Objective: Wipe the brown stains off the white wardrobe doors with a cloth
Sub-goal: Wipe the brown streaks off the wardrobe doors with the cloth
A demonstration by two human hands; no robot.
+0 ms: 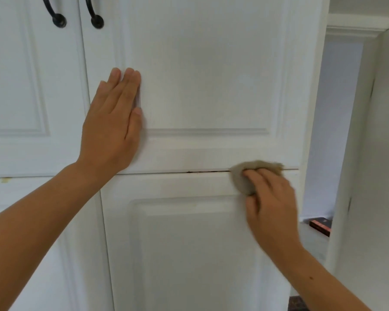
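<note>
1. While the left hand [112, 122] lies flat, fingers straight, on the upper right door [211, 75], the right hand [271, 198] grips a tan cloth [256, 171], bunched under curled fingers.
2. Cloth sits on the seam [166, 172] above the lower door [189, 254], at its right end.
3. Dark specks [190, 171] in the seam, left of the cloth.
4. Small brown stain [5, 180] far left, well apart from the cloth.
5. Two black handles [58, 13] top left.
6. White panelled fronts; right, a recess with a dark box-like object [320, 225] on a ledge.
</note>
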